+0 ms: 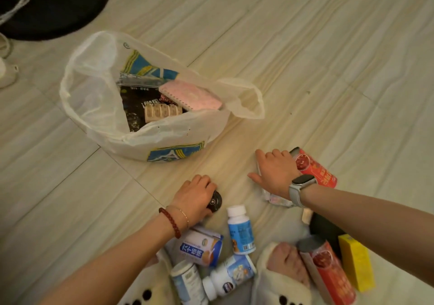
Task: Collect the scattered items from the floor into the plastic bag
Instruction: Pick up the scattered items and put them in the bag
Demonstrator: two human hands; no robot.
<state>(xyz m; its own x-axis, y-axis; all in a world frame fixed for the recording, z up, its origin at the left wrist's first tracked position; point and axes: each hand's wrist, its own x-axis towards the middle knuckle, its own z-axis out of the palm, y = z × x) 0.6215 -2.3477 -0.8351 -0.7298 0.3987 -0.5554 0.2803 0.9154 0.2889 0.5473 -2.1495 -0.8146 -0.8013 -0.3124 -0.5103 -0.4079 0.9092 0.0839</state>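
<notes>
Plastic bag [94, 97] w/ pink notebook [190, 95], tape rolls [163, 112] inside.

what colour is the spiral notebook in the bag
Pink; the spiral notebook shows best in the head view, inside the plastic bag.

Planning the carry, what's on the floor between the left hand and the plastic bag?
Nothing: the head view shows bare floor between the left hand and the plastic bag.

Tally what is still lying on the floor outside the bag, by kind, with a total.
Red tubes: 2
White bottles: 3
Blue-and-white can: 1
Yellow box: 1
Black round item under left hand: 1
Clear packet under right hand: 1
Total: 9
</notes>
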